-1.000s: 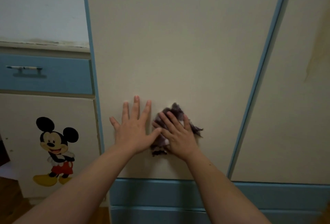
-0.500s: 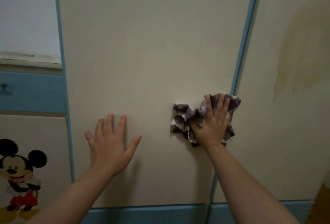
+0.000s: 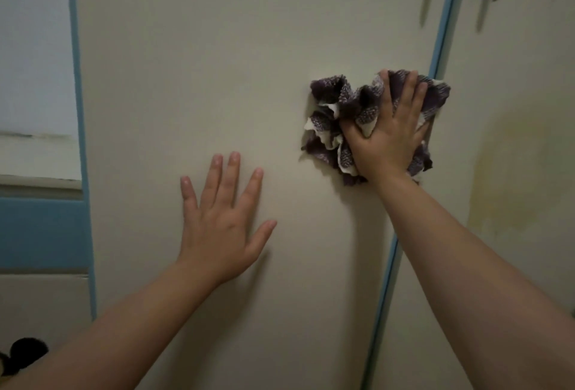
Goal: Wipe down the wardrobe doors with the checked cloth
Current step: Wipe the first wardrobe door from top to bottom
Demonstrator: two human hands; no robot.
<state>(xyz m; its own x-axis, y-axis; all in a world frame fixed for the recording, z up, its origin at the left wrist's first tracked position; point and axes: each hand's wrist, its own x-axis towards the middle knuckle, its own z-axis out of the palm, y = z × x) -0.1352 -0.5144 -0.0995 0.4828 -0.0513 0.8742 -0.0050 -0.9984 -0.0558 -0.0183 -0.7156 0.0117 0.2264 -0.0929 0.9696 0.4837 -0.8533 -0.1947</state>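
Right grip point(image 3: 389, 137): wide, your flat fingers press the checked cloth point(image 3: 336, 103) against the wardrobe door point(image 3: 217, 63)
Left grip point(image 3: 221, 228): wide, your palm on the door, lower left of the right grip

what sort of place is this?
Probably a child's bedroom at home: cream wardrobe doors edged with blue trim, a blue panel beside them, and round black ears low on the left, seemingly a cartoon sticker.

white wall point(image 3: 31, 47) upper left | blue drawer front point(image 3: 40, 231) below it | cream cabinet door point(image 3: 40, 305) under drawer | dim light
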